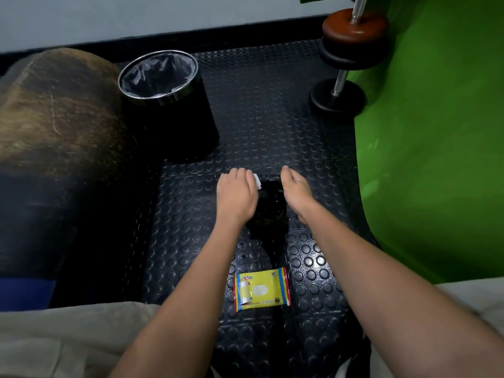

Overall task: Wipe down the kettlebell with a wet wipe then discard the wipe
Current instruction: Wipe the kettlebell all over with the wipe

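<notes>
A black kettlebell (270,205) stands on the studded black floor mat (261,126), dark and hard to make out. My left hand (236,192) holds a white wet wipe (257,181) against the kettlebell's upper left side; only a corner of the wipe shows. My right hand (295,190) rests on the kettlebell's right side with fingers curled over it. A yellow wet wipe pack (261,290) lies flat on the mat nearer to me.
A black bin (174,110) with a chrome rim and a plastic liner stands at the back left. A brown padded roll (54,124) lies at the left. Dumbbells (346,58) lean against a green wall at the back right.
</notes>
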`<state>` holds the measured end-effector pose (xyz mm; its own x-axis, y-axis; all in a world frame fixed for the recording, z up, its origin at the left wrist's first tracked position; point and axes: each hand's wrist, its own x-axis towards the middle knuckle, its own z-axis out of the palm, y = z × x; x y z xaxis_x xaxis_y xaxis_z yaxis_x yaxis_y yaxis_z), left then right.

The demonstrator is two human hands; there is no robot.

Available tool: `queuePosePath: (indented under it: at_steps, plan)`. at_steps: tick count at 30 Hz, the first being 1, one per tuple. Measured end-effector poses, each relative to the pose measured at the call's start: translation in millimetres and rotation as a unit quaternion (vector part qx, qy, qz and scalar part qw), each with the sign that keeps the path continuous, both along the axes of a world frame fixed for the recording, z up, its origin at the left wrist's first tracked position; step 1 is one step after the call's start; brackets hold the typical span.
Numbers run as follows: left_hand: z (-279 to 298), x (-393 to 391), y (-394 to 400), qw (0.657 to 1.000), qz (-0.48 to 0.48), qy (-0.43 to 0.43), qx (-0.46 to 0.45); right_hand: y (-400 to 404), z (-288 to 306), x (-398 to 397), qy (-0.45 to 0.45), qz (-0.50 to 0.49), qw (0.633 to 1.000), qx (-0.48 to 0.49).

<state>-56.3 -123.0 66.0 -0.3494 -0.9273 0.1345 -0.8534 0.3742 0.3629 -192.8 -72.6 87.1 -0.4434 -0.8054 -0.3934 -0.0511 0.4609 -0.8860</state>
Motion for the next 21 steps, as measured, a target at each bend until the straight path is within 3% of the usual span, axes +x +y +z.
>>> queuePosePath:
  at_steps: [5, 10, 13, 16, 17, 18, 19, 21]
  plan:
    - [-15, 12, 15, 0.994, -0.004, 0.098, -0.051, 1, 3, 0, -0.021, 0.018, 1.0, 0.003]
    - [-19, 13, 19, 0.944, 0.147, 0.289, 0.063, -3, 4, 1, -0.012, 0.025, 1.0, 0.008]
    - [-20, 9, 13, 0.872, 0.232, 0.395, 0.175, -3, 5, 0, -0.014, 0.028, 0.999, 0.011]
    - [-23, 16, 1, 0.742, 0.305, 0.5, 0.327, -3, 5, 0, -0.019, 0.029, 0.999, 0.01]
    - [-22, 19, -1, 0.707, 0.316, 0.513, 0.371, -3, 5, 0, -0.021, 0.03, 0.999, 0.01]
    - [-20, 21, -3, 0.694, 0.316, 0.513, 0.393, -3, 6, 1, -0.022, 0.03, 0.999, 0.01]
    - [-18, 22, -4, 0.705, 0.31, 0.497, 0.4, -3, 7, 1, -0.023, 0.029, 0.999, 0.011]
    - [-10, 21, -3, 0.775, 0.292, 0.434, 0.354, -2, 7, 1, -0.023, 0.028, 0.999, 0.011]
